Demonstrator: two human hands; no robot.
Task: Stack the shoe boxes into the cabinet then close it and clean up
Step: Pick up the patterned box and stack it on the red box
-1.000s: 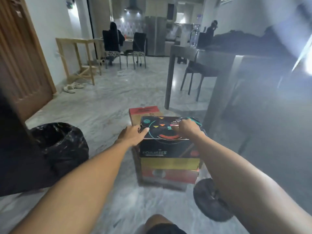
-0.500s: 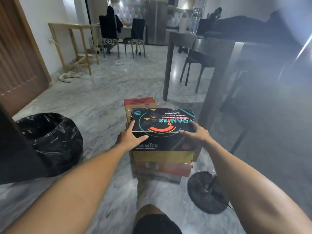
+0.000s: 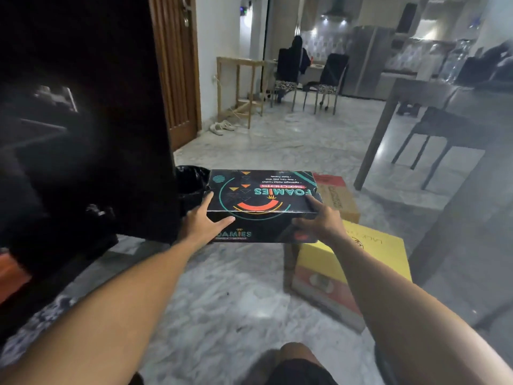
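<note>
A person's bare knee (image 3: 294, 354) juts into the bottom of the view above a grey marble floor (image 3: 222, 295). Two forearms reach forward, carrying a black shoe box (image 3: 261, 201) printed with "FOAMIES" lettering clear of the floor. The left hand (image 3: 204, 222) grips the box's near left corner, thumb laid along the lid's front edge and fingers wrapped round the side. The right hand (image 3: 319, 222) clasps the near right corner, index finger stretched across the lid and the other fingers curled down the front face. Below and to the right of the held box, a yellow shoe box (image 3: 372, 254) sits on top of a red-and-white box (image 3: 322, 290) on the floor. Just behind them stands a brown box with a red lid (image 3: 333, 190). To the left looms a dark open cabinet (image 3: 83, 134), its interior too dim to make out, with a black bin bag (image 3: 191, 184) beside its edge. Further back, a grey dining table (image 3: 416, 93) stands at right, pale sandals (image 3: 222, 126) lie by a wooden door (image 3: 177, 73), and a seated figure (image 3: 297, 56) faces away in the distant kitchen.
</note>
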